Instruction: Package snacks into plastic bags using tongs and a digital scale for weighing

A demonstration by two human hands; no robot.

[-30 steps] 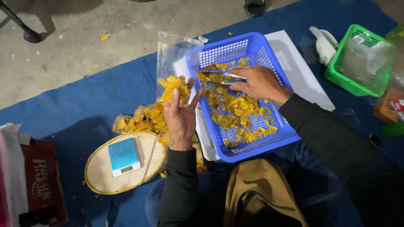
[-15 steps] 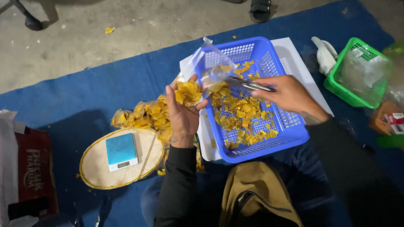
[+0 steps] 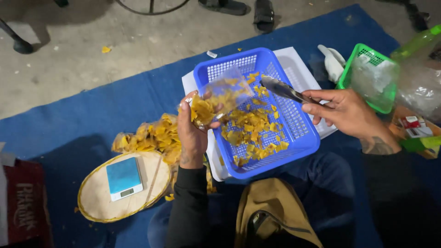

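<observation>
Since the earlier frame, the right hand [image 3: 351, 112] has drawn back from the blue basket [image 3: 303, 138], its grip closed on metal tongs [image 3: 282, 89]. Left hand [image 3: 193, 131] grips a clear bag [image 3: 225, 94] of yellow chips [image 3: 202, 110], tilted over the basket's left edge.

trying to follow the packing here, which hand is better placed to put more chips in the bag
Right, probably. The right hand holds the tongs with their tips over the blue basket of chips. The left hand is busy gripping the clear bag, which is tilted over the basket.
</observation>
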